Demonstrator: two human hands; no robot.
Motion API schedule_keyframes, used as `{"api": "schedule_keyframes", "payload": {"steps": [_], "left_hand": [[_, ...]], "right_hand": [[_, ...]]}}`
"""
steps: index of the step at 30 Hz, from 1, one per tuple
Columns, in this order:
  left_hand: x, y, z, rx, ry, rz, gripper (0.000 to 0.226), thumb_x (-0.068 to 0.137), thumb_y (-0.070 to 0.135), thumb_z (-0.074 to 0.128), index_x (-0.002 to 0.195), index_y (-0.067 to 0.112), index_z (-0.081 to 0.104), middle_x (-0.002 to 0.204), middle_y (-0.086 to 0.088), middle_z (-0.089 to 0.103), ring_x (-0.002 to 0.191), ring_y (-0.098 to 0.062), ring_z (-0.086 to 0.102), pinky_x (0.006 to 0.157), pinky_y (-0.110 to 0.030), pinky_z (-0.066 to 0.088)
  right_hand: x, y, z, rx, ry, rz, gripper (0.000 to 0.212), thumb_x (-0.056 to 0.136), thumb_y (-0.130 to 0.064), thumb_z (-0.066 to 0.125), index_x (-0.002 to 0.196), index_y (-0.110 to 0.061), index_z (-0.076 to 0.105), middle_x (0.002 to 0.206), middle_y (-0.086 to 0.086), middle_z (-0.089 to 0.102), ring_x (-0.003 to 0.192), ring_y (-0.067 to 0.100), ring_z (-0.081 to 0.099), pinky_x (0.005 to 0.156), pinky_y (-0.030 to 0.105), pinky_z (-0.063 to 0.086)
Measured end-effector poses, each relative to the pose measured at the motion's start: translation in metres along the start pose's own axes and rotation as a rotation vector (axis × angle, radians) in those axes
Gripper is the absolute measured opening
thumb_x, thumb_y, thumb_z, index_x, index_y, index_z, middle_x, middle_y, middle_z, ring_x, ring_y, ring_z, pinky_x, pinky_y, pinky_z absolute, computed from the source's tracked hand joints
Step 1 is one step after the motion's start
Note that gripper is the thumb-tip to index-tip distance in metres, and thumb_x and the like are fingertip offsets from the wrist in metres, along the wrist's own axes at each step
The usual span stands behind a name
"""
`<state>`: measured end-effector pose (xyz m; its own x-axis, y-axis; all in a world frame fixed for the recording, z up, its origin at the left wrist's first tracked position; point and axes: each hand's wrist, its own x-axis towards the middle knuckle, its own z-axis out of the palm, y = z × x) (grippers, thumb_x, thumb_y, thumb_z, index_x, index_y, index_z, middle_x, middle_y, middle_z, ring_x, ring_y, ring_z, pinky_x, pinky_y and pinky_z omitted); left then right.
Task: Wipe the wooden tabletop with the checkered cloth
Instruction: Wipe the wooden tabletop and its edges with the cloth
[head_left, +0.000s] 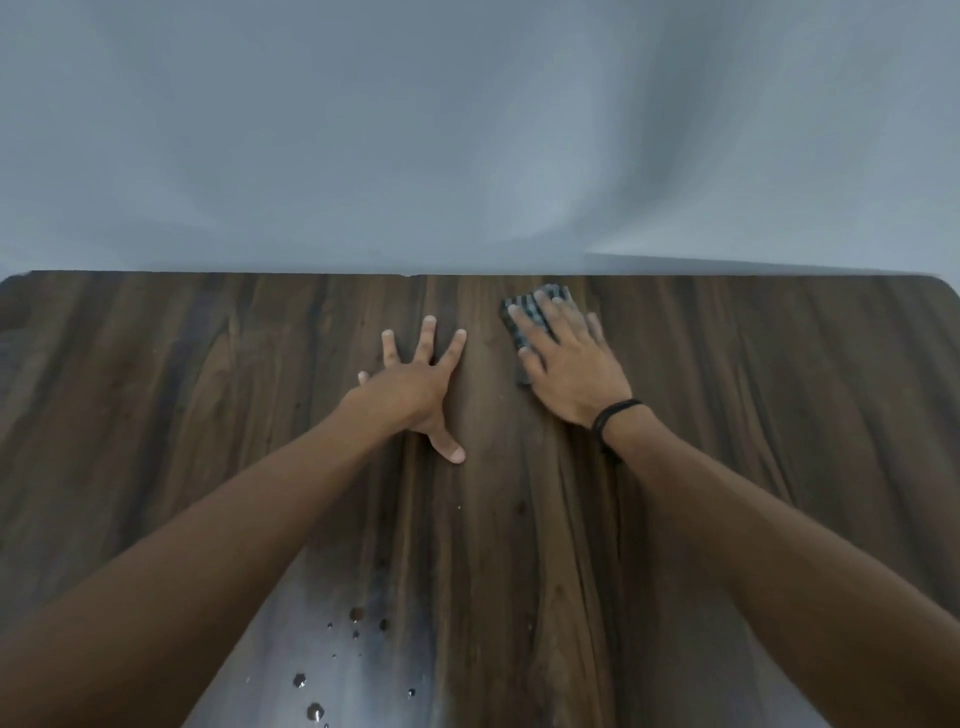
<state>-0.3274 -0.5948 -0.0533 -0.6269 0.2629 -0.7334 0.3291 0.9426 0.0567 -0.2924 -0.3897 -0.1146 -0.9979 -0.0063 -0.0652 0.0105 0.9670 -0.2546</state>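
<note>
right hand (566, 358): fingers flat, pressing checkered cloth (524, 322) on table (208, 364), near far edge
left hand (415, 384): splayed flat, holding nothing
risk: droplets (358, 618) near front (well apart from cloth) likely missed; cloth may slip off far edge
containers: none visible

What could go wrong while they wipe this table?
1. The water droplets near the front edge lie far from the checkered cloth, which the right hand presses flat near the wall. They might get missed.
2. The left forearm passes close beside those droplets and could smear them across the tabletop.
</note>
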Motion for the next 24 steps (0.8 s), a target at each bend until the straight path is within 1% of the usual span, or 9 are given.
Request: {"api": "schedule_keyframes", "payload": {"steps": [3,4,7,10,11,14,17,21,24], "left_hand": [[0.001,-0.001,0.002,-0.015,0.002,0.022,0.154,0.054,0.051,0.091,0.146,0.039,-0.032,0.149,0.004,-0.048,0.14,-0.048,-0.029,0.106,-0.076,0.015],[0.001,0.0,0.002,-0.014,0.004,0.026,0.154,0.054,0.051,0.091,0.146,0.039,-0.032,0.149,0.004,-0.047,0.14,-0.048,-0.029,0.106,-0.076,0.015],[-0.001,-0.002,0.002,-0.017,0.02,0.032,0.154,0.053,0.052,0.091,0.147,0.039,-0.03,0.15,0.005,-0.046,0.141,-0.048,-0.028,0.106,-0.075,0.017],[-0.003,-0.003,0.002,-0.031,0.03,0.042,0.153,0.053,0.051,0.091,0.148,0.039,-0.029,0.151,0.006,-0.044,0.141,-0.047,-0.027,0.106,-0.075,0.017],[-0.003,-0.003,0.002,-0.031,0.031,0.044,0.153,0.053,0.051,0.092,0.148,0.039,-0.029,0.151,0.006,-0.044,0.142,-0.047,-0.027,0.106,-0.075,0.017],[-0.005,-0.003,0.002,-0.028,0.045,0.048,0.153,0.053,0.052,0.091,0.149,0.039,-0.027,0.152,0.006,-0.043,0.142,-0.047,-0.025,0.105,-0.075,0.018],[-0.005,-0.004,0.002,-0.039,0.036,0.045,0.154,0.053,0.052,0.091,0.148,0.04,-0.029,0.152,0.007,-0.043,0.142,-0.047,-0.027,0.105,-0.075,0.017],[-0.005,-0.006,0.004,-0.027,0.05,0.052,0.154,0.052,0.054,0.091,0.149,0.038,-0.028,0.152,0.007,-0.043,0.142,-0.047,-0.026,0.106,-0.075,0.018],[-0.004,-0.005,0.003,-0.037,0.034,0.042,0.153,0.053,0.053,0.09,0.148,0.038,-0.029,0.151,0.007,-0.044,0.142,-0.046,-0.027,0.107,-0.074,0.017]], "right_hand": [[0.017,0.002,-0.005,0.062,0.04,0.201,0.058,0.106,-0.041,0.027,0.161,-0.037,0.011,0.171,0.0,0.002,0.157,0.022,-0.001,0.124,0.049,-0.004],[0.019,-0.005,-0.001,0.056,0.053,0.197,0.058,0.106,-0.04,0.027,0.162,-0.036,0.011,0.171,0.001,0.001,0.157,0.022,-0.001,0.124,0.048,-0.005],[0.021,-0.018,0.002,0.016,-0.006,-0.009,0.057,0.106,-0.041,0.027,0.161,-0.039,0.011,0.17,-0.002,0.003,0.156,0.02,-0.001,0.124,0.047,-0.004],[0.031,-0.016,-0.008,0.076,0.013,0.153,0.057,0.107,-0.04,0.027,0.161,-0.037,0.011,0.171,0.0,0.002,0.157,0.022,-0.002,0.124,0.049,-0.005],[0.031,-0.018,-0.005,0.066,0.012,0.148,0.057,0.107,-0.04,0.027,0.162,-0.036,0.011,0.171,0.001,0.0,0.157,0.022,-0.003,0.124,0.049,-0.005],[0.029,-0.017,-0.005,0.023,-0.06,-0.029,0.057,0.107,-0.041,0.026,0.161,-0.039,0.01,0.17,-0.003,0.0,0.156,0.02,-0.003,0.123,0.048,-0.004],[0.025,-0.015,-0.011,0.079,-0.003,0.164,0.057,0.107,-0.04,0.027,0.161,-0.037,0.012,0.171,0.0,0.001,0.156,0.021,-0.002,0.123,0.047,-0.005],[-0.016,-0.023,0.007,0.007,-0.017,-0.007,0.056,0.107,-0.043,0.023,0.161,-0.04,0.009,0.17,-0.002,0.002,0.156,0.022,0.0,0.124,0.047,-0.004],[-0.017,-0.006,-0.005,0.075,0.026,0.248,0.057,0.106,-0.04,0.025,0.161,-0.037,0.012,0.171,0.002,0.003,0.157,0.023,0.002,0.126,0.05,0.0]]}}
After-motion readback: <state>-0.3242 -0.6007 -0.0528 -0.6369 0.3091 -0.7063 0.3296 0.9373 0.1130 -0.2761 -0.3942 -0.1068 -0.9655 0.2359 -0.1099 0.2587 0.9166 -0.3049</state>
